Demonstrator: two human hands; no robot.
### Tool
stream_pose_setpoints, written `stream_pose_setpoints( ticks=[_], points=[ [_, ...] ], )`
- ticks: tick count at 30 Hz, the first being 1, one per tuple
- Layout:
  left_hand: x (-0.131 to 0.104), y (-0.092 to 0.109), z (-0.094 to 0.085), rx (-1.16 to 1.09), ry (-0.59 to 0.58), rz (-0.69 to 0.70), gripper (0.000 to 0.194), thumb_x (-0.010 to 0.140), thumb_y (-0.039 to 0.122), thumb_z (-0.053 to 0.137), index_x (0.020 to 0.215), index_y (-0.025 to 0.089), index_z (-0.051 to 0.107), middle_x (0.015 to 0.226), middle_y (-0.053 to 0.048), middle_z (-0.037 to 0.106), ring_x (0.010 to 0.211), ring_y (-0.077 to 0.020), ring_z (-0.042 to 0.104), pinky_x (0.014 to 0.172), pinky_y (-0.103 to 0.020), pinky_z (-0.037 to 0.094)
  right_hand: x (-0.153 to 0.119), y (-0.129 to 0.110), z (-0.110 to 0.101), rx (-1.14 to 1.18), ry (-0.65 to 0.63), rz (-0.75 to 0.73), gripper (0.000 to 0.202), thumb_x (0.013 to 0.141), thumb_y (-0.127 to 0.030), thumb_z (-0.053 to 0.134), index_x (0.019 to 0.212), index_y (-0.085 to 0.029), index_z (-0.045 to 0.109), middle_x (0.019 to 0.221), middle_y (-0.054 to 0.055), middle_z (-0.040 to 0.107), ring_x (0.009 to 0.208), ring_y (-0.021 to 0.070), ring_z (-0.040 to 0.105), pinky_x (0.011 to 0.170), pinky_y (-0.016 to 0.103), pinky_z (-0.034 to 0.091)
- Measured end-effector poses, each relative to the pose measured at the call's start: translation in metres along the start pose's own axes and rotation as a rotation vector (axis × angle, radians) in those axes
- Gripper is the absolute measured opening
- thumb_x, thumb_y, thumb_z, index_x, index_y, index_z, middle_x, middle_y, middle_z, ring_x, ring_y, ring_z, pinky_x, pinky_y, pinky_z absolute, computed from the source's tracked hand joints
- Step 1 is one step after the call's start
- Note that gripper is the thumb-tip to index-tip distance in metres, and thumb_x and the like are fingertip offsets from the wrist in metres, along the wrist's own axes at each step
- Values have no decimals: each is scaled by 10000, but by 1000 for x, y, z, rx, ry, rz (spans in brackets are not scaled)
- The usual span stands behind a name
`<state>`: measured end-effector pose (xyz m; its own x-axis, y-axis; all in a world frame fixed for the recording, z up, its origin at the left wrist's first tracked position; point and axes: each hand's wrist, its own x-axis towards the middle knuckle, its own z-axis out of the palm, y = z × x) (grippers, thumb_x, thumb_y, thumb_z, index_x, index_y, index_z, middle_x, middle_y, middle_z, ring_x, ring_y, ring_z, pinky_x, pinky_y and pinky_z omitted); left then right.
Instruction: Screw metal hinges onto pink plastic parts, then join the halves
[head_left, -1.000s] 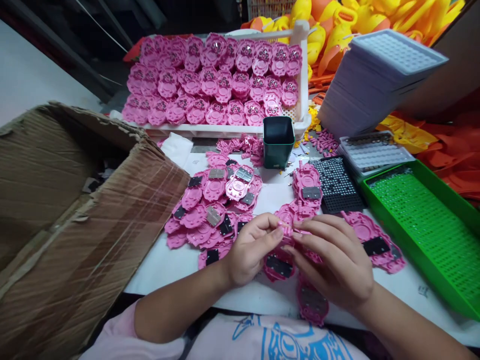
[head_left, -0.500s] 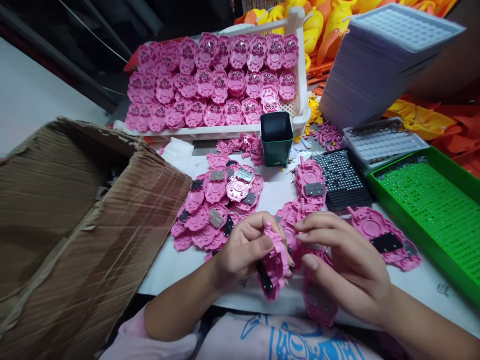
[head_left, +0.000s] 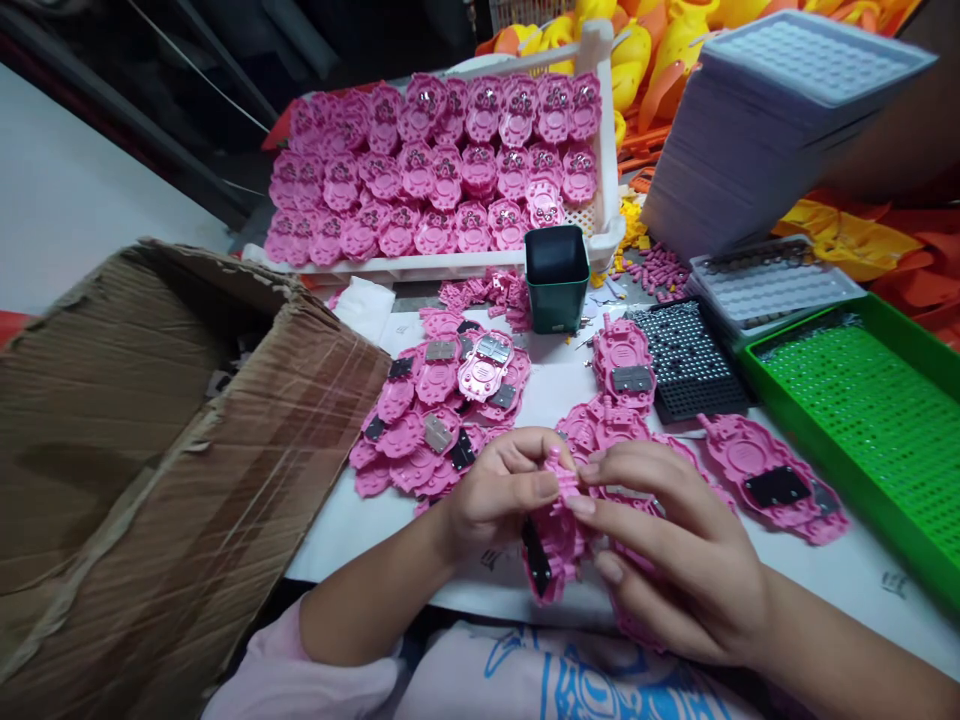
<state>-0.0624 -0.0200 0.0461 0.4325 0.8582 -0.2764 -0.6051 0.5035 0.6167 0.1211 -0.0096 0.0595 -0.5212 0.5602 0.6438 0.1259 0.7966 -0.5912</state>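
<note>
A pink plastic shell (head_left: 558,530) with a black plate on it is tilted on edge in my left hand (head_left: 504,492), whose thumb and fingers pinch its upper part. My right hand (head_left: 679,545) touches the shell's top right with its fingertips, its thumb apart below; whether a small part lies between those fingertips is hidden. Pink shells with black or grey plates form a pile (head_left: 420,420) to the left beyond my hands. More shells (head_left: 624,360) lie behind and beneath my right hand, and a few (head_left: 772,480) are at its right.
A white crate (head_left: 609,150) holds rows of pink pieces at the back. In front of it stands a dark green cup (head_left: 556,290). A cardboard box (head_left: 300,400) is on the left. At right are a black grid tray (head_left: 694,395), a green tray (head_left: 810,400) and stacked white trays (head_left: 750,150).
My right hand has moved left, and its fingertips have come onto the top of the pink shell. The left hand keeps its hold. The whole view has shifted slightly.
</note>
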Motion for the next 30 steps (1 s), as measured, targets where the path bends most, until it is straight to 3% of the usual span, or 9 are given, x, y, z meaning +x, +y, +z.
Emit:
stream_pose_setpoints(
  ticks=[7,18,25,30],
  points=[
    [-2,-2,4,43,30,33,270,693,316,745,741,113,573,601,1,553,476,-51,488,465,-138,389,0,2,3,-147,-23,-55,319,815,-124,535,1132,-103,570,1059,140,567,1012,240,539,836,410,507],
    [-4,0,6,98,33,-15,284,688,325,743,736,130,543,568,14,537,439,-51,453,427,-140,356,-3,5,4,-99,10,-54,322,825,-150,525,1141,-93,558,1012,140,594,986,233,569,811,400,532],
    [0,2,11,64,174,55,238,649,310,753,757,118,663,597,-4,593,480,-75,514,469,-166,412,-5,8,8,-206,20,-49,492,792,-353,638,1176,-65,529,1042,158,592,1018,264,556,857,437,513],
    [2,4,12,145,276,118,200,657,307,749,674,115,696,564,-27,626,506,-110,548,501,-202,438,-4,11,9,-270,70,2,496,780,-371,657,1154,-68,535,1030,153,601,1003,252,559,835,417,520]
  ],
)
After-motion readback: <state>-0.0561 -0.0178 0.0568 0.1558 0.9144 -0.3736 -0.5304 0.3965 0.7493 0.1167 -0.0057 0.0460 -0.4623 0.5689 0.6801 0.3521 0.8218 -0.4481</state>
